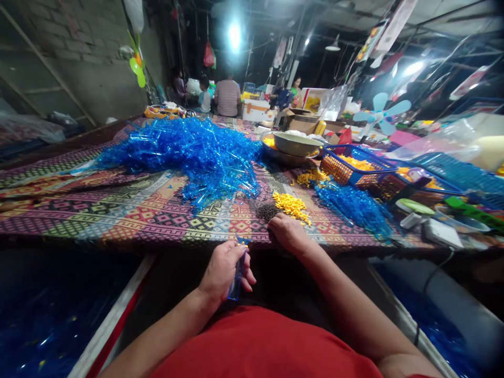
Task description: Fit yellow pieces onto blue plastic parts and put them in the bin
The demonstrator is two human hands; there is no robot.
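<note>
Translucent blue plastic piece [237, 278] is being pinched mid-length by L hand [222, 273] fingers [248, 282]; judged light, stiff, slick. R hand [289, 233] is being rested against dark pellets [268, 212], fingertips hidden, state unclear.

The single head-worn view looks from just above the person's red cotton shirt [260, 346], facing forward and down along a long table draped in a multicoloured woven mat [129, 215]. It sits close above the left hand [224, 273] and right hand [289, 233], and reaches past a heap of translucent blue plastic pieces [189, 157] to a seated person in a striped shirt [227, 97] far off.
</note>
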